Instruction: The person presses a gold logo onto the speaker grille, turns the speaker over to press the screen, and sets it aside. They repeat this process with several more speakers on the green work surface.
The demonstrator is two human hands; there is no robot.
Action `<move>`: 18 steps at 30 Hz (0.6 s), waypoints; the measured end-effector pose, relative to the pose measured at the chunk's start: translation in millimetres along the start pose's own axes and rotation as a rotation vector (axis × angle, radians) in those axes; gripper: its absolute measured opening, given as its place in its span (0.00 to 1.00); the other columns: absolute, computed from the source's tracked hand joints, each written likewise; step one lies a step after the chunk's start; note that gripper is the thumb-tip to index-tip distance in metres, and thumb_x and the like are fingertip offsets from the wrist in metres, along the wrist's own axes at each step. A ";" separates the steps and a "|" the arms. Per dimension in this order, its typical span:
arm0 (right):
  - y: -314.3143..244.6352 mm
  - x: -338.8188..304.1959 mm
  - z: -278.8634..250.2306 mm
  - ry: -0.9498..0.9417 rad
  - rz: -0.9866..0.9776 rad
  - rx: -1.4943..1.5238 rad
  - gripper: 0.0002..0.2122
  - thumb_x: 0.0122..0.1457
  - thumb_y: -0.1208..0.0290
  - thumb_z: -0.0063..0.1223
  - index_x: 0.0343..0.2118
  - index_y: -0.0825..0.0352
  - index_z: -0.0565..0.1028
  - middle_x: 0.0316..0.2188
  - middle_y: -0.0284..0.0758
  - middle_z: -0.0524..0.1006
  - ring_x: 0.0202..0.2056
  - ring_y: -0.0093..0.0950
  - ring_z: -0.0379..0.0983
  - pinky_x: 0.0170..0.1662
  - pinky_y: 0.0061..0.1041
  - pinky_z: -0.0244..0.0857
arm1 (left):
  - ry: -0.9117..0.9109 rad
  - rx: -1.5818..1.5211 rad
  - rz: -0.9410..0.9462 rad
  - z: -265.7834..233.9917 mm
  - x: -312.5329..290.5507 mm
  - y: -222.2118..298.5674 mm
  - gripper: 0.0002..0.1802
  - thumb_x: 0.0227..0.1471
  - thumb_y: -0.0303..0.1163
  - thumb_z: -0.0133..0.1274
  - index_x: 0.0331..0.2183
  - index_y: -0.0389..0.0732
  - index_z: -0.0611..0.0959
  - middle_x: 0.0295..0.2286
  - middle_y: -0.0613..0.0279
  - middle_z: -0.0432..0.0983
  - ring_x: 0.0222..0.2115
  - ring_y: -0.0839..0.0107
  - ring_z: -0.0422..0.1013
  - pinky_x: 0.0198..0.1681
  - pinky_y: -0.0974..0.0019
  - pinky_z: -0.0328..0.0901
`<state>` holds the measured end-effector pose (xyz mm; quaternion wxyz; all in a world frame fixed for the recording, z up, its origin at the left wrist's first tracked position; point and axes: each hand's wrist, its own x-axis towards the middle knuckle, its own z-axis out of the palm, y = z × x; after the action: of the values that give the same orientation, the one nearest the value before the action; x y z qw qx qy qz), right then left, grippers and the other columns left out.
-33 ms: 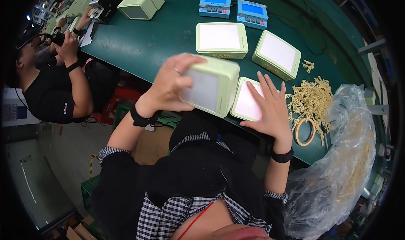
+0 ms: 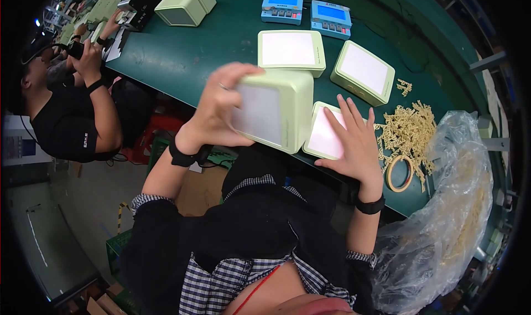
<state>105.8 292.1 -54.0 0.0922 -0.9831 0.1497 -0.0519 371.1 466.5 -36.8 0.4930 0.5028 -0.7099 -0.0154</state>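
Note:
My left hand grips a pale green box-shaped device by its left side, thumb below and fingers above. It is tilted, its grey-white screen face turned to the left. My right hand lies spread, fingers apart, on the lit white-pink face of a second pale green device at the table's near edge. A third such device lies face up just beyond the held one, its face lit white. To its right a fourth lies likewise.
Tan small parts lie heaped right of my right hand, beside a tape roll and a clear plastic bag. Two blue meters and another green device stand farther back. A co-worker sits at the left.
My left hand has shifted slightly up and left, and the held device has tilted a little more. My right hand has stayed in place.

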 end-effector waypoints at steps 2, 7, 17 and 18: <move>0.0 1.1 3.1 -0.012 0.007 0.002 0.52 0.29 0.41 0.67 0.63 0.53 0.62 0.67 0.40 0.52 0.66 0.42 0.49 0.64 0.58 0.37 | 0.183 -0.200 -0.025 1.1 12.1 7.2 0.37 0.24 0.35 0.73 0.34 0.51 0.63 0.52 0.54 0.64 0.51 0.54 0.65 0.51 0.50 0.62; 4.0 -7.0 6.6 0.009 0.014 -0.001 0.50 0.32 0.42 0.66 0.63 0.54 0.61 0.67 0.38 0.53 0.66 0.40 0.49 0.64 0.57 0.38 | 0.338 -0.616 0.240 -110.4 5.1 17.6 0.24 0.36 0.35 0.65 0.36 0.49 0.71 0.46 0.61 0.68 0.49 0.62 0.63 0.50 0.56 0.61; 3.7 -7.3 6.5 0.007 0.019 0.012 0.50 0.33 0.44 0.67 0.64 0.56 0.60 0.66 0.38 0.54 0.66 0.40 0.49 0.64 0.54 0.39 | 0.391 -1.072 0.385 -92.8 13.2 77.4 0.18 0.51 0.36 0.57 0.45 0.48 0.76 0.42 0.63 0.70 0.47 0.72 0.63 0.51 0.63 0.60; -0.8 0.4 2.5 0.011 -0.043 0.043 0.50 0.33 0.44 0.67 0.64 0.56 0.60 0.66 0.38 0.54 0.66 0.40 0.49 0.64 0.54 0.39 | 0.373 -0.847 0.312 -82.5 16.2 92.9 0.22 0.48 0.38 0.59 0.46 0.47 0.74 0.43 0.62 0.70 0.47 0.70 0.64 0.51 0.62 0.60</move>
<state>106.7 293.1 -56.2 0.1114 -0.9835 0.1280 -0.0626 365.2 539.7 64.7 0.7693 0.1397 -0.6079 -0.1383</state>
